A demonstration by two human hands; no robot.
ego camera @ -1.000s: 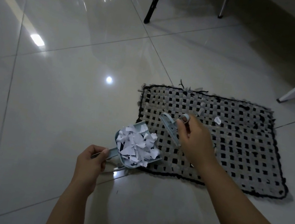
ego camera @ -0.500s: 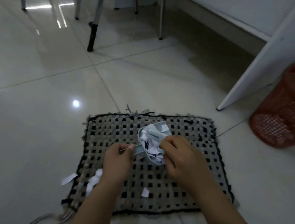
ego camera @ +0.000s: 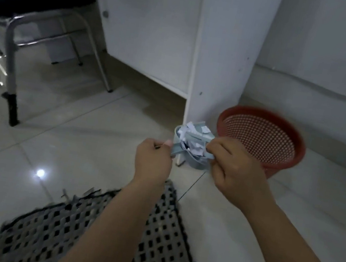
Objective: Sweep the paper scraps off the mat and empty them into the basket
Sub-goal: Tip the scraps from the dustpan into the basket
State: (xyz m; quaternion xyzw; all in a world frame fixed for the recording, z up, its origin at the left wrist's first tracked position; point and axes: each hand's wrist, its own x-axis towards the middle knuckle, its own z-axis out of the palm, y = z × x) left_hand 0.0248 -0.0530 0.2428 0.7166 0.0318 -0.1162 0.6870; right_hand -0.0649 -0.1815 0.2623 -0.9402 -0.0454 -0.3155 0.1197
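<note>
Floor tiles, pale and glossy with a spot of light reflected in them, fill most of the view; a white cabinet panel stands on them at centre, and a chair with a dark seat and metal legs stands at far left. The woven black-and-grey mat lies at the bottom, partly under the forearms. The red mesh basket sits on the tiles just right of the panel's foot. The small pale-blue dustpan, heaped with paper scraps, is held up in the air just left of the basket's near rim, not yet over its opening. The left hand pinches the pan's handle, fingers curled round it; the right hand curls its fingers over the brush laid across the heap, pressing the scraps down. To empty it cleanly, I would carry the pan level until it is well inside the rim, then tip it and lift the brush last, since loose scraps would likely flutter onto the tiles otherwise.
</note>
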